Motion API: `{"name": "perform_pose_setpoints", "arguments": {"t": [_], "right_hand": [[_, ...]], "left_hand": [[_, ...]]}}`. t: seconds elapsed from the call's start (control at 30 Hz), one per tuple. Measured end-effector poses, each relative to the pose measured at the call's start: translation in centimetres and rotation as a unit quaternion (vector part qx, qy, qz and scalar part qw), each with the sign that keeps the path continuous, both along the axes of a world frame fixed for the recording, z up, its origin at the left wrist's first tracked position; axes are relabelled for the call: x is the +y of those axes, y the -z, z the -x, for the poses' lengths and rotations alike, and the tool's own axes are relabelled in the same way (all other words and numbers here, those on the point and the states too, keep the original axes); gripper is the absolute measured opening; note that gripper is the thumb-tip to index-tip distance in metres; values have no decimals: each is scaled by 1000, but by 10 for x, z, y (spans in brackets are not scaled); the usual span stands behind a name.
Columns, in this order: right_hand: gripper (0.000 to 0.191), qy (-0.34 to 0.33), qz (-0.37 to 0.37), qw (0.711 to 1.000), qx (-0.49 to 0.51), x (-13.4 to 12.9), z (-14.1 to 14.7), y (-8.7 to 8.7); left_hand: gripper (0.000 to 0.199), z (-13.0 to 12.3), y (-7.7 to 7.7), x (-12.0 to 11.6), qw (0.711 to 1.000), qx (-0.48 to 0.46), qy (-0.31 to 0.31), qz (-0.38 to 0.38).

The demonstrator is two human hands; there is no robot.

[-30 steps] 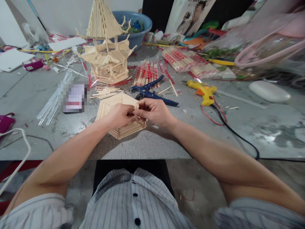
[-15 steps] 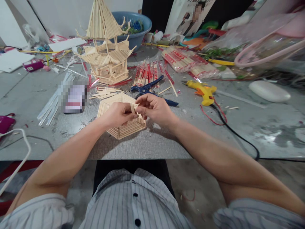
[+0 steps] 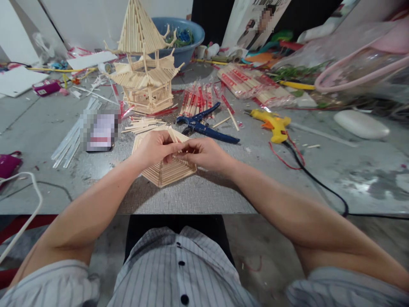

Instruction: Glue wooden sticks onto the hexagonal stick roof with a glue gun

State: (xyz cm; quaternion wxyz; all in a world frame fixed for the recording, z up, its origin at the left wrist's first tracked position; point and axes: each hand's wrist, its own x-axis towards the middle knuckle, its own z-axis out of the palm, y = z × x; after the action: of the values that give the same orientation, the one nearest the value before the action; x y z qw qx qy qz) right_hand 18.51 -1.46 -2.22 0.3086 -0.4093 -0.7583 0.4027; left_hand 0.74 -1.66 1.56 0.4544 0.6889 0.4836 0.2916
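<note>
A polygonal frame of pale wooden sticks [image 3: 166,172] lies on the grey table near its front edge. Above it my left hand [image 3: 156,149] is closed on short wooden sticks [image 3: 174,135] that poke up between the hands. My right hand [image 3: 204,154] meets it from the right, its fingers pinched at the lower end of these sticks; the fingertips partly hide what they grip. Behind the frame lie loose cut sticks [image 3: 145,124] and a blue cutter [image 3: 207,128]. A tiered stick pagoda [image 3: 148,81] stands upright further back.
A yellow glue gun [image 3: 271,123] with a black cord lies at the right, near a white oval object [image 3: 361,124]. Left are a phone [image 3: 101,131] and clear glue sticks [image 3: 75,132]. Wrapped stick packs [image 3: 243,81] and a blue basin [image 3: 191,40] are behind.
The short sticks between my hands have turned and now stick up more visibly. My right hand has shifted slightly lower, its fingers now more level against my left fingertips.
</note>
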Motion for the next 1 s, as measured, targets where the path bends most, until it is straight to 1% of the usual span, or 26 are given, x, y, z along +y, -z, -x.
{"name": "perform_pose_setpoints", "arguments": {"t": [0.17, 0.3, 0.4, 0.57, 0.73, 0.87, 1.0], "right_hand": [[30, -34, 49, 997, 56, 1, -2, -3], [25, -47, 101, 990, 91, -1, -3, -10], [23, -50, 128, 985, 103, -2, -2, -12], [24, -87, 181, 973, 116, -1, -3, -10], [27, -109, 248, 951, 147, -1, -5, -12], [31, -111, 285, 937, 167, -1, -6, -14], [33, -92, 315, 923, 198, 0, -6, -13]], "left_hand": [[18, 2, -1, 2, 998, -47, 36, 29], [16, 5, 0, 3, 994, -93, 58, 27], [17, 5, 0, 3, 990, -125, 68, 23], [21, 5, 0, 2, 989, -135, 51, 32], [22, 6, 0, 2, 987, -144, 45, 60], [20, 6, 0, 2, 978, -188, 28, 81], [20, 4, -1, 2, 973, -211, 6, 95]]}}
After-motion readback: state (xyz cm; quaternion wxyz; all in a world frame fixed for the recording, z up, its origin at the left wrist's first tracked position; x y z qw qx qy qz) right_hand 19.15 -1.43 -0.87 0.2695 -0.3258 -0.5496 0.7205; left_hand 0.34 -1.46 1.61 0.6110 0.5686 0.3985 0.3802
